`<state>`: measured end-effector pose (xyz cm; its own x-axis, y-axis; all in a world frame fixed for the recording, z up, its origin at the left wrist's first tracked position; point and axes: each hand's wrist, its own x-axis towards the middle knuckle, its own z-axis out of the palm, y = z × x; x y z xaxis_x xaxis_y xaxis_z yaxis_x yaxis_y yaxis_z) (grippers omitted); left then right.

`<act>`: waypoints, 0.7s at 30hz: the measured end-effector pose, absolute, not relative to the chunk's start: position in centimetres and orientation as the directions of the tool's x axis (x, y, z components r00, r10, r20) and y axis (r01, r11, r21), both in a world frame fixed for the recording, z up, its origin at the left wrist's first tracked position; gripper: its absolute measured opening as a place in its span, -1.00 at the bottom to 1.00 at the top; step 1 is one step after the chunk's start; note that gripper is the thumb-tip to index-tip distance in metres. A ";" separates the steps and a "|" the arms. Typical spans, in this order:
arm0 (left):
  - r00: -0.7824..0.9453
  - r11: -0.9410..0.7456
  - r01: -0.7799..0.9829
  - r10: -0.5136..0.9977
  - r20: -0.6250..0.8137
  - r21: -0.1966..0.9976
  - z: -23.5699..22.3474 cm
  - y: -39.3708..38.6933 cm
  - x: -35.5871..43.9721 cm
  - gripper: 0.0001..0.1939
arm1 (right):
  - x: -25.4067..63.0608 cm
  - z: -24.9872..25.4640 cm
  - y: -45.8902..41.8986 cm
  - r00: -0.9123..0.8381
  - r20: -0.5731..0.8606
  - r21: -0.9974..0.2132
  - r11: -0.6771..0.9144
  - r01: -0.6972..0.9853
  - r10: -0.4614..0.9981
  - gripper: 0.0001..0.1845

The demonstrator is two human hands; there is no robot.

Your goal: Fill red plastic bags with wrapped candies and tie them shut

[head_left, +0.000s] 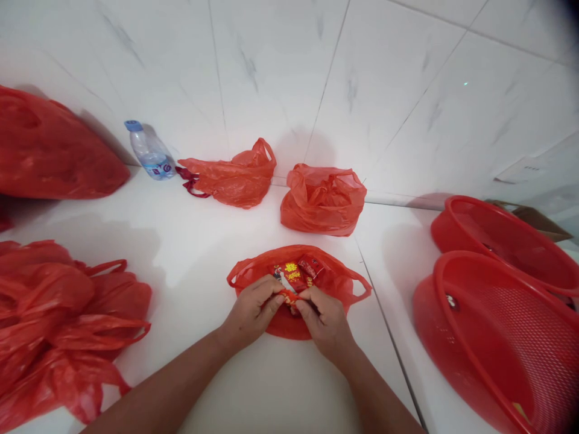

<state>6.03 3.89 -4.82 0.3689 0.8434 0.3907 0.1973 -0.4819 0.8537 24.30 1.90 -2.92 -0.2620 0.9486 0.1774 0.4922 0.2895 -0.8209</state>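
Observation:
An open red plastic bag (266,259) with two loop handles lies in front of me on the white table. Inside it are several small printed packets, among them a red packet with yellow lettering (293,274) and a darker red packet (312,265). Over the bag, my left hand (257,304) and my right hand (323,316) meet, both pinching a small red wrapped packet (289,296) with yellow print, one at each end. Fingers and thumbs cover much of it, so its contents cannot be told.
Two smaller red bags, one slumped (239,178) and one standing (323,202), are by the tiled wall. A plastic bottle (151,154) leans there too. Red bags pile up at left (67,307). At right stand red plastic baskets (479,337), beyond a seam in the table.

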 end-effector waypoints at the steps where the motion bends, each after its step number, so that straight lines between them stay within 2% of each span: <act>1: 0.370 -0.481 0.202 0.844 0.389 0.853 -4.9 3.9 6.1 -0.87 | 24.3 -3.0 1.9 -0.259 0.179 -0.823 0.289 0.490 0.949 -0.81; 8: 0.353 -0.465 0.259 0.861 0.365 0.846 -5.1 4.0 6.2 -0.89 | 24.3 -3.0 1.8 -0.248 0.187 -0.829 0.288 0.479 0.950 -0.82; 14: 0.274 -0.473 0.300 0.874 0.400 0.828 -5.5 4.2 6.0 -0.95 | 24.3 -2.9 1.9 -0.240 0.180 -0.820 0.280 0.498 0.954 -0.82; 21: 0.294 -0.522 0.314 0.848 0.442 0.793 -5.4 4.1 6.0 -0.94 | 24.2 -2.9 1.8 -0.237 0.181 -0.818 0.279 0.503 0.955 -0.80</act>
<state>6.00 4.12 -5.41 0.2937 0.8476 0.4419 0.3145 -0.5222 0.7927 24.25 1.83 -2.89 -0.2365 0.9547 0.1806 0.5031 0.2793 -0.8179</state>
